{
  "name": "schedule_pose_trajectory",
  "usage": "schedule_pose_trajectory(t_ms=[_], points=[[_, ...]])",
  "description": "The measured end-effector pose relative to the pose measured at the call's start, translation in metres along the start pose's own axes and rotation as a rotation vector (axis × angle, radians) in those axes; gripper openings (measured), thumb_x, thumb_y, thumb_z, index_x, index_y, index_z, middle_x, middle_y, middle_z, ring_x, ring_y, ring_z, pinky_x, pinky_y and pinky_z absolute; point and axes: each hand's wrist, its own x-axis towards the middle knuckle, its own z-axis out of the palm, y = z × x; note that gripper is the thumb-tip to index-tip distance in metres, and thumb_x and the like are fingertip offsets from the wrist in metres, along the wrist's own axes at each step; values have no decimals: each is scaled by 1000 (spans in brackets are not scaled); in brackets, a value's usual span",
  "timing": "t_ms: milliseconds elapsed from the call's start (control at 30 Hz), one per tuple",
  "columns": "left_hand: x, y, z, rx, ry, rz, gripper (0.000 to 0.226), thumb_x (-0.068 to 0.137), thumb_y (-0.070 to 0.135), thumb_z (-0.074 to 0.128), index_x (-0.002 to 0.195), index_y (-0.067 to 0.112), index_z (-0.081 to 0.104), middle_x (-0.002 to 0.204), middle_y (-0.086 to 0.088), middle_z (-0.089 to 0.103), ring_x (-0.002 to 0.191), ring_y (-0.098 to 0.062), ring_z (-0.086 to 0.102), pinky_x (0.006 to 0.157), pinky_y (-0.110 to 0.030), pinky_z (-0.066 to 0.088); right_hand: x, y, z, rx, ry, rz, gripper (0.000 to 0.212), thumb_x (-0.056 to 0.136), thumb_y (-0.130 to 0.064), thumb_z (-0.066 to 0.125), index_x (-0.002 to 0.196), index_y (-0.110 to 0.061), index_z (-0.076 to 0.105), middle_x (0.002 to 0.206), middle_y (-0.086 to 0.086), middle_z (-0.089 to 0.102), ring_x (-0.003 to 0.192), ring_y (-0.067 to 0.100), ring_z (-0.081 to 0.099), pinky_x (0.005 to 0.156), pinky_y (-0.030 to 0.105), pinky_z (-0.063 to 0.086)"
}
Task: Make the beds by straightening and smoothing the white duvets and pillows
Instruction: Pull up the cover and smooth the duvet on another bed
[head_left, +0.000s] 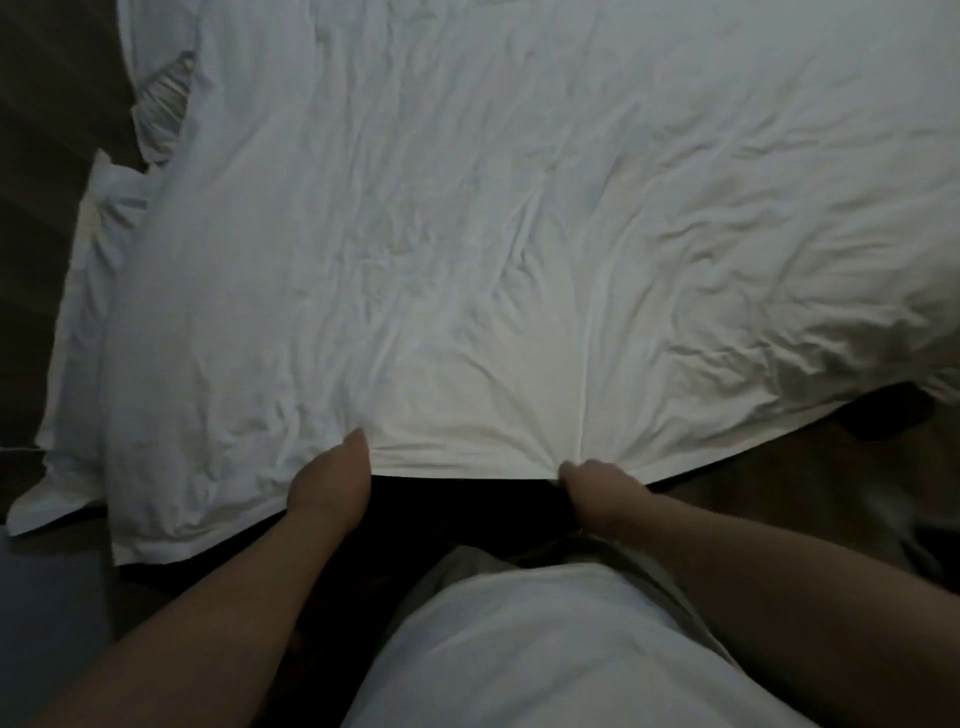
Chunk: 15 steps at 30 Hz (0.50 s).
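Note:
A wrinkled white duvet (467, 208) covers the bed and fills most of the view. Its near edge runs across the lower middle, right in front of my body. My left hand (332, 483) grips that edge, thumb on top and fingers hidden under the cloth. About a forearm's width to the right, my right hand (597, 493) pinches the same edge, and the fabric bunches into folds that fan out from both grips. The stretch of edge between my hands is pulled taut. No pillow can be seen.
Crumpled white bedding (119, 197) hangs off the bed's left side, with a striped piece (166, 98) showing at the upper left. Dark floor (31, 260) lies to the left, and brown floor (779, 478) to the right beside a dark object (883, 415).

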Motion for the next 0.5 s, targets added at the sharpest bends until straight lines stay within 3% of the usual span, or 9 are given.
schedule_pose_trajectory(t_ms=[67, 133, 200, 233, 300, 367, 433, 500], points=[[-1, 27, 10, 52, -59, 30, 70, 102, 22, 43, 161, 11, 6, 164, -16, 21, 143, -31, 36, 117, -42, 34, -12, 3, 10, 45, 5, -17, 20, 103, -14, 38, 119, -7, 47, 114, 18, 60, 107, 36, 61, 77, 35, 39], [-2, 68, 22, 115, -79, 235, 99, 96, 34, 60, 160, 15, -13, 168, -14, -7, 155, -31, 9, 125, -41, 17, -16, 7, 1, 60, 79, -49, 17, 102, -14, 40, 116, -9, 47, 109, 18, 61, 100, 36, 62, 72, 36, 37], [-2, 116, 33, 76, -24, 442, 111, 90, 42, 68, 160, 18, -15, 168, -9, -14, 156, -27, -5, 127, -40, 8, -19, 7, -13, 10, 151, -112, 17, 100, -18, 42, 115, -11, 47, 105, 17, 62, 95, 36, 63, 69, 35, 34], [-2, 142, 36, 52, 22, 491, 106, 90, 40, 67, 161, 18, -9, 168, -8, -8, 156, -26, -2, 127, -40, 10, -21, 6, -20, -12, 208, -136, 17, 100, -20, 42, 114, -12, 48, 102, 16, 63, 92, 37, 63, 68, 36, 33], [4, 183, 40, -37, 61, 429, 77, 97, 30, 55, 161, 22, 14, 164, -9, 27, 149, -27, 30, 119, -39, 30, -24, 10, -25, -33, 313, -138, 15, 102, -25, 41, 111, -14, 47, 96, 12, 64, 86, 36, 63, 65, 36, 31], [9, 204, 36, -74, 83, 353, 45, 103, 29, 42, 148, 30, 40, 136, -5, 60, 118, -25, 60, 98, -36, 48, -25, 21, -24, 0, 379, -92, 13, 102, -26, 41, 109, -16, 46, 91, 8, 64, 81, 34, 62, 63, 36, 30], [5, 206, 30, -43, 101, 383, 33, 104, 29, 41, 135, 27, 51, 121, -4, 68, 103, -26, 66, 87, -34, 50, -23, 36, -17, 73, 454, -110, 10, 99, -23, 45, 105, -16, 49, 90, 6, 64, 80, 32, 62, 62, 37, 32], [-2, 201, 25, -41, 87, 404, 36, 103, 26, 44, 138, 25, 52, 121, -4, 68, 102, -28, 67, 87, -35, 51, -14, 59, -1, 79, 526, -114, 13, 87, -18, 55, 100, -16, 56, 94, 8, 63, 87, 33, 60, 71, 40, 42]])
